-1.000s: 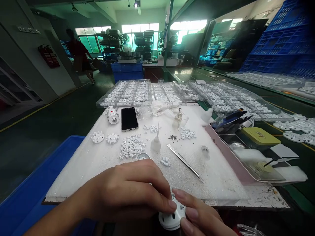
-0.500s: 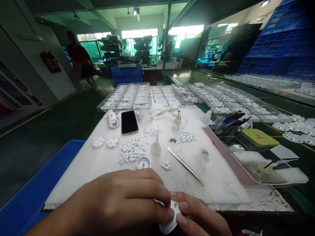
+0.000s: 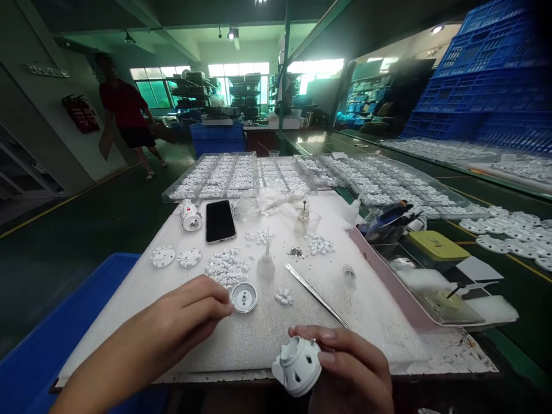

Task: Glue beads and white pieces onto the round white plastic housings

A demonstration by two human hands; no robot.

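My right hand (image 3: 349, 359) grips a white dome-shaped plastic part (image 3: 298, 366) with cut-out holes, tilted over the table's front edge. Its thumb and fingers press on the part's right side. My left hand (image 3: 194, 316) is closed, fingertips pinched together at the left rim of a round white cap (image 3: 244, 297) with a central post. Whether they touch the rim or hold something small, I cannot tell. Right of the cap lies a small cluster of white pieces (image 3: 283, 296). Behind it are a larger heap of white pieces (image 3: 227, 267) and a squeeze bottle with a thin nozzle (image 3: 266, 266).
Metal tweezers (image 3: 317, 294) lie diagonally on the white foam mat (image 3: 207, 356). Two white discs (image 3: 163, 257), a phone (image 3: 221, 221) and a white cylinder part (image 3: 190, 215) are at left. A pink tool tray (image 3: 375, 264) stands right. A person (image 3: 125, 109) walks in the left background.
My left hand has left the dome-shaped part and moved left and forward to the round cap. The part stays in my right hand, now more exposed. The walking person has come nearer.
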